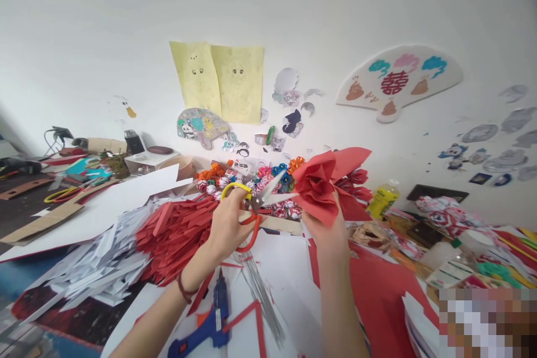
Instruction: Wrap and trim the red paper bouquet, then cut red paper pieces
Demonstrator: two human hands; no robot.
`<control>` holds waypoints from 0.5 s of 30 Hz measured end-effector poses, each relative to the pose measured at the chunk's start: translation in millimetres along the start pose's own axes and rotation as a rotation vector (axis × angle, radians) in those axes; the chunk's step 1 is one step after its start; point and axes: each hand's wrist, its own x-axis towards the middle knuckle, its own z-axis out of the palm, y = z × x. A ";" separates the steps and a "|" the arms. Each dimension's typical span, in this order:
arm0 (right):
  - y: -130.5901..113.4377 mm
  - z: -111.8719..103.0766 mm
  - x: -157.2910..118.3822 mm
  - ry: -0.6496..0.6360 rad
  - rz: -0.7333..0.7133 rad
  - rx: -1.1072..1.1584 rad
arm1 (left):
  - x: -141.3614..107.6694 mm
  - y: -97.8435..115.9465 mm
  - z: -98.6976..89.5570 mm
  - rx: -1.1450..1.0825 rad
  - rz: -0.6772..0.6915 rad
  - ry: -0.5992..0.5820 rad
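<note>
In the head view, my left hand [230, 217] is closed on scissors [257, 200] with one yellow and one orange handle loop. The blades stand apart and point right, toward a red paper flower [315, 183]. One blade tip reaches the flower's left edge; I cannot tell if it touches. My right hand [326, 226] grips this flower from below, its fingers partly hidden by the petals. Beneath the hands lie a bundle of thin wires [265, 296], a blue glue gun [213, 319] and a bent strip of red paper [258, 319] on white sheets.
A heap of red paper strips [176, 235] lies left of my left hand, beside white strips [100, 257]. Rolled paper flowers [289, 211] stand behind the hands. At right are red sheets [381, 291], a yellow bottle [385, 199] and mixed clutter. A wall closes the back.
</note>
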 end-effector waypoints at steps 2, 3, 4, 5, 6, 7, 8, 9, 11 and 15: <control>0.2 0.4 -2.4 0.038 0.085 -0.005 | 10.7 5.5 -9.5 0.100 0.181 0.022; 0.4 1.0 -3.5 0.042 0.112 -0.011 | 16.2 8.4 -13.4 0.145 0.248 0.022; 0.5 2.1 -4.7 0.040 0.131 -0.015 | 21.7 11.1 -16.9 0.178 0.298 0.014; 0.5 3.6 -6.0 0.028 0.153 -0.016 | 26.9 13.7 -19.8 0.196 0.332 0.006; 0.3 5.6 -7.5 0.004 0.175 -0.016 | 31.6 16.0 -22.5 0.204 0.355 -0.003; 0.0 7.8 -9.0 -0.024 0.197 -0.016 | 35.7 17.8 -24.9 0.207 0.370 -0.010; -0.2 10.0 -10.4 -0.049 0.214 -0.013 | 38.9 19.1 -27.1 0.205 0.379 -0.015; -0.5 11.9 -11.6 -0.065 0.229 -0.008 | 41.3 19.9 -29.2 0.204 0.382 -0.026; -0.4 14.0 -12.7 -0.062 0.249 0.013 | 43.9 20.4 -33.0 0.209 0.377 -0.051; 2.0 9.8 -9.1 -0.090 0.194 0.004 | 43.5 20.5 -38.4 0.253 0.363 -0.088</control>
